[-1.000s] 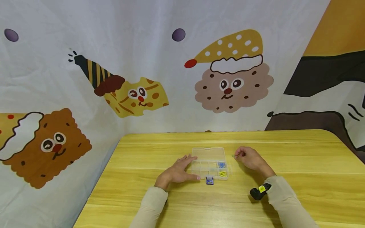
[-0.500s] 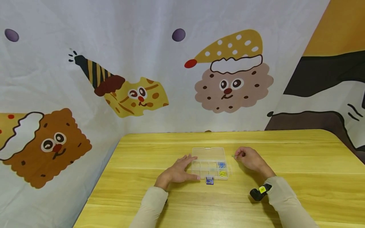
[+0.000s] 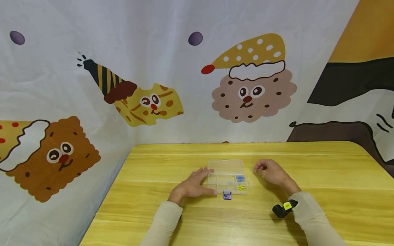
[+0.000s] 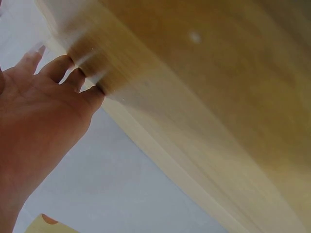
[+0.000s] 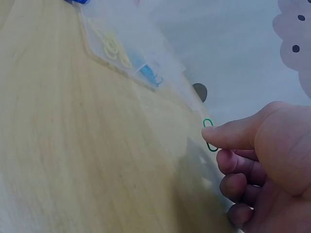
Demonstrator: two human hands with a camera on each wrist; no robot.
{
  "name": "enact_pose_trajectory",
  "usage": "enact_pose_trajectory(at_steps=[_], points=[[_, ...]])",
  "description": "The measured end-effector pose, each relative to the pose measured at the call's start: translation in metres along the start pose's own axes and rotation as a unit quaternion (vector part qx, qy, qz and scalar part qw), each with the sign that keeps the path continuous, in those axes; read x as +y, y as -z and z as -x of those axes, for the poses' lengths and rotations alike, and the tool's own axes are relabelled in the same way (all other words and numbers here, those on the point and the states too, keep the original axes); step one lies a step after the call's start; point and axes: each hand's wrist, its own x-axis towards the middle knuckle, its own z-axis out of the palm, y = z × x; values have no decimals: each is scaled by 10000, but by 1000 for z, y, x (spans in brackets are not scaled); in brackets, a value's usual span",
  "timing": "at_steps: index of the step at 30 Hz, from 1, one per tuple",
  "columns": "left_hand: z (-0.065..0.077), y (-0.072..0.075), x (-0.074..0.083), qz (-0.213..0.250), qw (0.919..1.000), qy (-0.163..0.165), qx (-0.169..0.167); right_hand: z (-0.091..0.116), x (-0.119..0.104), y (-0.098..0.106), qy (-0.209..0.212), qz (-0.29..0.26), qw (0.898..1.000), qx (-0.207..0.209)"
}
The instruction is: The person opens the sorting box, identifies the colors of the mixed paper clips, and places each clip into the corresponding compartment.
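Observation:
A clear plastic compartment box (image 3: pixel 226 166) lies with its lid raised on the wooden table. Yellow paper clips (image 3: pixel 241 188) and blue paper clips (image 3: pixel 240 178) fill two compartments at its right end. My left hand (image 3: pixel 194 184) rests at the box's left end, fingers spread and extended, thumb along the front edge; the left wrist view shows this hand (image 4: pixel 43 111) from the side, without the box. To the right of the box, my right hand (image 5: pixel 272 150) pinches a green paper clip (image 5: pixel 208 124) between thumb and forefinger, the other fingers curled.
A small blue-purple piece (image 3: pixel 227 195) sits at the box's front edge. A black wrist camera (image 3: pixel 281 210) hangs at my right sleeve over the wooden table (image 3: pixel 332 201). Behind the far edge hangs a white cloth (image 3: pixel 166 44) with cartoon cookies and cheese.
The head view has shifted slightly. Both hands stay in nearly the same places, the right one still pinching the green paper clip, which shows more faintly now in the head view.

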Motion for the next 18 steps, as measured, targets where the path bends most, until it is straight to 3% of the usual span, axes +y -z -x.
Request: enact_pose_trajectory(at_steps=[18], points=[[1,-1,1,5,10000,1,20,6,-12,5,230,-233,9995,35]])
